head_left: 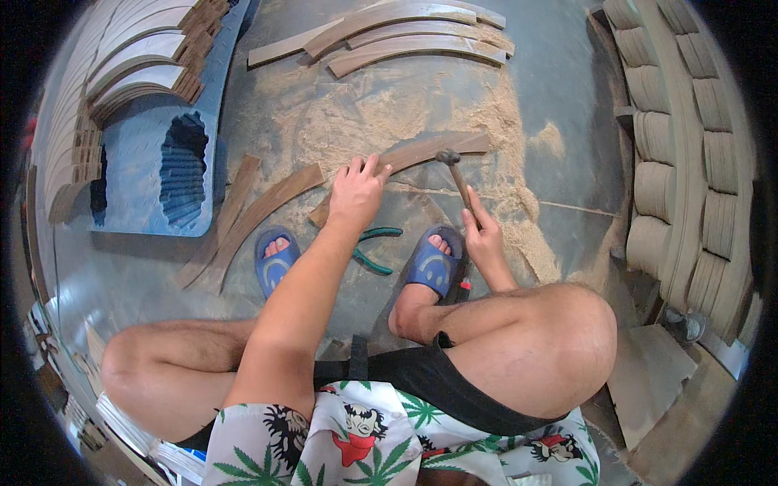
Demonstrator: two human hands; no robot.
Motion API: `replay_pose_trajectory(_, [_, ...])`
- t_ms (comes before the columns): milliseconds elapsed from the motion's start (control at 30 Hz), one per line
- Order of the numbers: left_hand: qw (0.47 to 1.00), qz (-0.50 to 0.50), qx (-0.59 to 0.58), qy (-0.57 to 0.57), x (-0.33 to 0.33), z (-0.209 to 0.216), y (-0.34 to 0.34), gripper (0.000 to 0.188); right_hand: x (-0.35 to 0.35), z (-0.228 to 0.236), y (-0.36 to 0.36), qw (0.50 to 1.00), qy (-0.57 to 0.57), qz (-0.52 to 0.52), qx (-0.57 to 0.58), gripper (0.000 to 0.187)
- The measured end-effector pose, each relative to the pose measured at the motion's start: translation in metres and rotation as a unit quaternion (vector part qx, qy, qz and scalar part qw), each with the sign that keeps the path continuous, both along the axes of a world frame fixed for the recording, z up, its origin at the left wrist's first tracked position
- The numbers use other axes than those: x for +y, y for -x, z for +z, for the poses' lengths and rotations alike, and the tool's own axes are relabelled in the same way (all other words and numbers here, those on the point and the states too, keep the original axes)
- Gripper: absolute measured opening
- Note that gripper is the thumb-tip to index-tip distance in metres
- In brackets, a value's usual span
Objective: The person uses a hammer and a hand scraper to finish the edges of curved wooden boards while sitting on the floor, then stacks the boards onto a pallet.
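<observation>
Upper left: a blue pallet (pixel 134 150) bears stacks (pixel 146 69) of thin, curved wooden pieces; its ragged-edged recess shows ribbed inner walls. Right: bundles (pixel 652 185) of thin pieces stand packed in two rows. Centre: the strip (pixel 446 149) lies ahead of your sandals (pixel 433 271) on the floor (pixel 559 89), which is strewn with sawdust (pixel 519 235); it is a shallow arch of brown wood, bowed away from you. Your left hand (pixel 355 193) rests its bent fingers over the strip's left part; whether they grip it cannot be told. Your right hand (pixel 486 239) is closed round the handle of a hammer (pixel 458 178), its head by the strip's near edge. Pliers (pixel 379 233) lie spread between your sandals
</observation>
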State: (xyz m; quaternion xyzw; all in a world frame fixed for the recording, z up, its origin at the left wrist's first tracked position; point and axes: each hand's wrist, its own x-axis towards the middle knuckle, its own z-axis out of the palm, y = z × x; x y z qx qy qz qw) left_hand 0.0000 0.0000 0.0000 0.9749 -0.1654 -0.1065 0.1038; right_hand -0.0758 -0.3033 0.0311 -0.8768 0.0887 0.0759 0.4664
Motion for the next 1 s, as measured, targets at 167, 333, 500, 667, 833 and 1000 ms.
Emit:
replay_pose_trajectory(167, [0.998,-0.018,-0.061,-0.015,0.001,-0.007,-0.008,0.053,-0.006,0.002,-0.005,0.998,0.041,0.036,-0.033,0.052])
replay_pose_trajectory(333, [0.994,0.033,-0.089,0.045,0.004,-0.022,-0.006,0.043,0.019,0.000,-0.033,0.985,0.033,0.120,-0.117,0.061])
replay_pose_trajectory(500, [0.996,0.014,-0.079,0.025,-0.019,-0.041,0.001,0.031,-0.001,-0.033,-0.020,0.986,-0.060,0.151,-0.025,0.055])
replay_pose_trajectory(667, [0.983,0.071,-0.147,0.088,-0.027,-0.098,0.003,0.020,-0.020,-0.033,-0.020,0.977,0.057,0.199,-0.047,0.051])
replay_pose_trajectory(833, [0.986,0.100,-0.042,0.128,-0.041,-0.049,-0.021,0.039,-0.035,-0.015,-0.024,0.980,0.095,0.172,-0.035,0.051])
replay_pose_trajectory(1000, [0.924,0.218,0.014,0.314,-0.041,0.007,-0.028,0.040,-0.040,-0.009,-0.026,0.981,0.097,0.167,-0.012,0.051])
